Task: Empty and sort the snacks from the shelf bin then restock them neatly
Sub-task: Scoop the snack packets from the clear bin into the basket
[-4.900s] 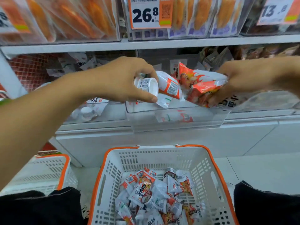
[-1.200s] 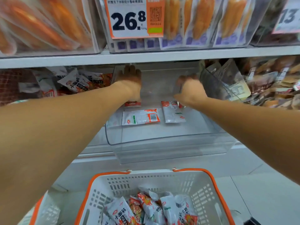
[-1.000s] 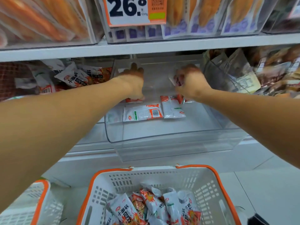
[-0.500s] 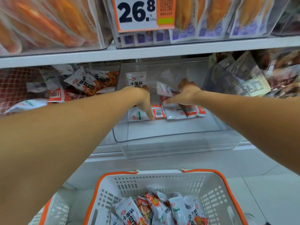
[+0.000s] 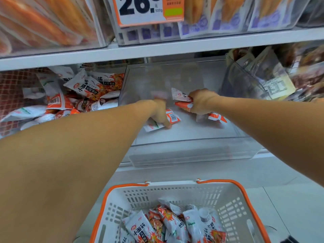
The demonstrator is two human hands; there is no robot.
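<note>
A clear plastic shelf bin [image 5: 192,151] juts out from the middle shelf, nearly bare inside. My left hand [image 5: 160,114] reaches into it and its curled fingers grip a flat white-and-orange snack packet [image 5: 172,117] lying on the bin floor. My right hand [image 5: 201,101] grips a small bunch of white-and-orange snack packets [image 5: 181,100] just above the floor. One more packet [image 5: 216,117] lies under my right wrist. Below, a white basket with an orange rim [image 5: 233,181] holds several snack packets [image 5: 173,223].
A bin on the left [image 5: 84,92] is piled with the same white-and-orange packets. A clear bin on the right [image 5: 259,79] holds brown packets. An upper shelf [image 5: 157,50] with a price tag [image 5: 145,9] hangs just above the bins.
Both hands have drawn forward from the back of the bin. My right hand has gathered packets; my left hand has closed on the flat packet on the floor. The camera moved closer.
</note>
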